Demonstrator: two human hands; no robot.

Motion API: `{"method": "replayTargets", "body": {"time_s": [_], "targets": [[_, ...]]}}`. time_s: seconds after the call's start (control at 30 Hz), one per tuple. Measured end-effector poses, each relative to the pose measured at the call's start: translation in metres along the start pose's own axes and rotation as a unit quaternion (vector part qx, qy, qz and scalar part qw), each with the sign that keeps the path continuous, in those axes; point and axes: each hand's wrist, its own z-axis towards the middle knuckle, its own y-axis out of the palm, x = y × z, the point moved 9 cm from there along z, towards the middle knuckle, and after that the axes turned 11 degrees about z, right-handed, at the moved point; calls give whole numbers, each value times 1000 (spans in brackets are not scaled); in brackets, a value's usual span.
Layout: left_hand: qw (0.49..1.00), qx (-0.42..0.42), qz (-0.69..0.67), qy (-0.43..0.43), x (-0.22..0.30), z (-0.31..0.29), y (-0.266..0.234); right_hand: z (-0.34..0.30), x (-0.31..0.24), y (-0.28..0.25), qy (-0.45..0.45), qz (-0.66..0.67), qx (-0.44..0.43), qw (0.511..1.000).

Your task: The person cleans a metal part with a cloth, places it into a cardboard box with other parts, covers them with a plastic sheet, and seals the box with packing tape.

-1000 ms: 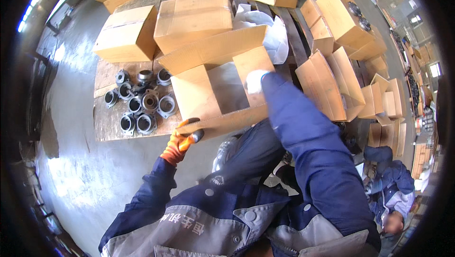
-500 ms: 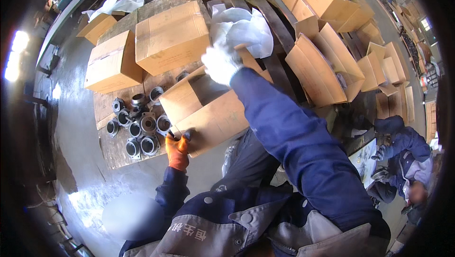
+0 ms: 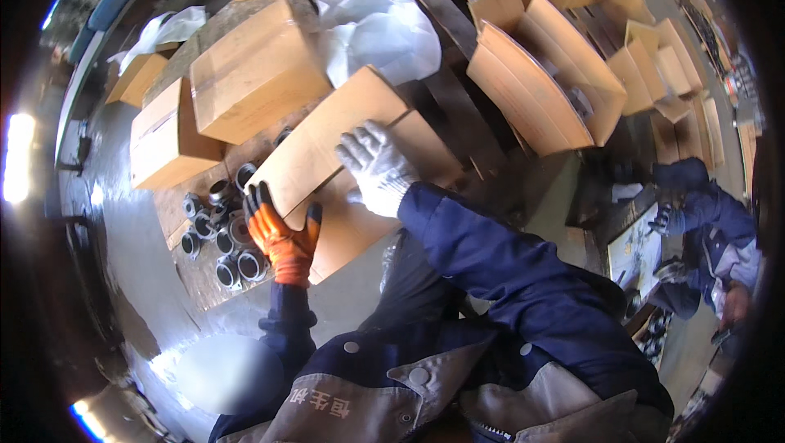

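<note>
A brown cardboard box (image 3: 317,136) stands in front of me, its two long top flaps folded down and meeting at a seam. My right hand (image 3: 380,169), in a whitish knit glove, lies flat across the flaps near the seam with its fingers stretched. At the box's left end is my left hand (image 3: 282,234), in an orange glove with dark fingertips, its fingers spread against the edge. Beside it, on the left, sit several dark metal flanged rings (image 3: 227,270) on the wooden board. Neither hand grips anything.
Two closed cartons (image 3: 253,75) stand beyond the rings. Crumpled white plastic sheeting (image 3: 380,38) lies behind the box. Open cartons (image 3: 544,83) stand to the right on dark slats. Farther right, another person (image 3: 711,230) works at a low table (image 3: 634,259).
The box's top was partly open and its flaps are now down. My right hand has come nearer, onto the flaps. My left hand has moved up and left, its fingers spreading.
</note>
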Motion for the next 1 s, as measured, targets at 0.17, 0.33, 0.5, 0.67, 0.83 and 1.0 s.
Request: {"method": "replayTargets", "body": {"time_s": [0.17,0.33,0.5,0.67,0.83,1.0], "targets": [[989,-81,73,95,52,-3,64,13,13,27,-19,66,-17,997],[980,-77,104,151,28,-21,90,17,23,19,-28,238,117,964],[969,-20,67,236,64,-26,96,-33,61,-13,-29,406,207,890],[962,10,83,261,119,-26,105,-205,97,-70,26,453,285,844],[955,0,81,285,131,-28,113,-360,67,-69,121,527,388,746],[950,-16,112,292,122,-13,107,-659,-5,74,618,374,488,490]]}}
